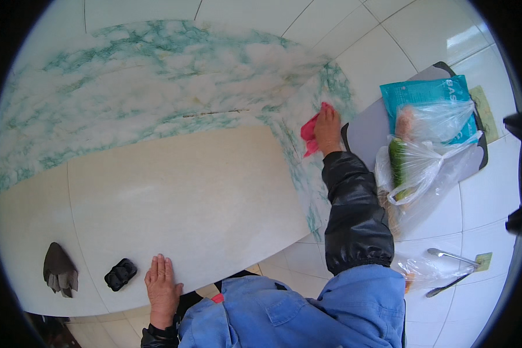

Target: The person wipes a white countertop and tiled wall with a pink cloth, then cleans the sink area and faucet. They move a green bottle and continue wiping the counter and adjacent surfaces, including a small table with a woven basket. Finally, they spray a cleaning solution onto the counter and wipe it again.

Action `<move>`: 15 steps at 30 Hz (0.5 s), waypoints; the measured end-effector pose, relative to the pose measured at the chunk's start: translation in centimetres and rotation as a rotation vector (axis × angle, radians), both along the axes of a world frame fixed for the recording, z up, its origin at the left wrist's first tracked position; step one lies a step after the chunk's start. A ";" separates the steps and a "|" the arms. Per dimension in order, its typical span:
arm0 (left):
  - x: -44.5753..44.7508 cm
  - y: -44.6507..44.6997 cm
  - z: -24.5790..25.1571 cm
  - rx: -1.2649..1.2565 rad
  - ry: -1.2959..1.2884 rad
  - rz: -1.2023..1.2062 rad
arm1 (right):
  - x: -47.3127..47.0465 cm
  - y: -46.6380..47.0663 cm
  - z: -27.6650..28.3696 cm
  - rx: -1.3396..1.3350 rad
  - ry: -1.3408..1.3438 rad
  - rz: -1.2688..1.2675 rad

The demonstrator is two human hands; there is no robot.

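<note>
My right hand (328,129) presses a crumpled pink cloth (309,134) against the green-and-white marbled surface (300,98), near its right corner. The fingers are partly hidden in the cloth's folds. My left hand (161,282) rests flat, palm down, near the front edge of the pale tabletop (178,195) and holds nothing. Left of that hand lies a small black object (120,274), whose kind I cannot tell. Farther left is a dark grey-brown folded piece of fabric (60,269), possibly a glove.
At right, a grey board (365,130) with black corners bears a teal packet (426,91) and clear plastic bags (426,165), one with a green vegetable (398,167). Below hang another plastic bag (435,269) and a metal hook (452,255) on the white tiled wall.
</note>
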State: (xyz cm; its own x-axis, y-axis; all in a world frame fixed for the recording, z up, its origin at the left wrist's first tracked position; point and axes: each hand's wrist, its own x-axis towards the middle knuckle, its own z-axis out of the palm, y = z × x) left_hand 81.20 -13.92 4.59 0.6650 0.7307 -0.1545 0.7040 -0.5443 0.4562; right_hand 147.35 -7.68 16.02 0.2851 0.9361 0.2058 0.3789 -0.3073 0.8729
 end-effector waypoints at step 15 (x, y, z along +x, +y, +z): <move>1.0 0.2 0.5 -0.047 0.079 0.008 | -0.6 1.7 -10.9 -0.174 0.376 -0.052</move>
State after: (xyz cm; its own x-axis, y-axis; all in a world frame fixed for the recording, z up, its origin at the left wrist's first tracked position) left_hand 82.19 -13.74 5.12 0.6434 0.7267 -0.2407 0.7433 -0.5178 0.4237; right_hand 146.72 -6.00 5.16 0.3584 0.9300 -0.0818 0.6687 -0.1946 0.7176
